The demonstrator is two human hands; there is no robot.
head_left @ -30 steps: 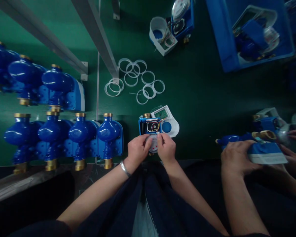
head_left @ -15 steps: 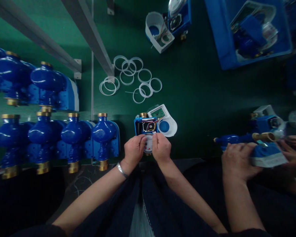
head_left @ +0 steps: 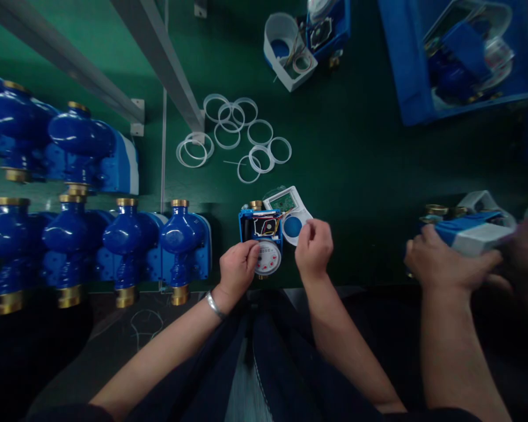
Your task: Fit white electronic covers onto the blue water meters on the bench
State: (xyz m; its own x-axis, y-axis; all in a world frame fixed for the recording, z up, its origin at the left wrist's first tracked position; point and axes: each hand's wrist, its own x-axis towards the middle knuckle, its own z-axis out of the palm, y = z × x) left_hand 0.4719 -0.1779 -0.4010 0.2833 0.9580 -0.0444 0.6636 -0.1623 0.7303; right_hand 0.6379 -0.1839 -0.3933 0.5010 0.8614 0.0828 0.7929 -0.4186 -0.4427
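Note:
An opened water meter (head_left: 245, 225) rests on the green bench in front of me. Its round white dial (head_left: 269, 259) faces up, and wires and a circuit board show in the blue box behind it. My left hand (head_left: 238, 266) is closed, thumb and fingers pinching the meter at the dial's left edge. The white cover (head_left: 300, 202) lies flipped over on the meter's right, joined to it by thin wires. My right hand (head_left: 314, 247) is closed at the cover's lower right rim; its fingertips appear to pinch that rim.
Several finished-looking blue meters (head_left: 132, 231) stand in rows at the left. Clear plastic rings (head_left: 259, 133) lie behind, near a grey metal leg (head_left: 176, 76). Another opened meter (head_left: 330, 35) and a blue bin (head_left: 416, 105) are farther back. A co-worker's hand (head_left: 444, 261) holds a meter at right.
My right hand has left the dial's right side and moved right to the white cover. My left hand stays at the dial. The co-worker's meter has turned.

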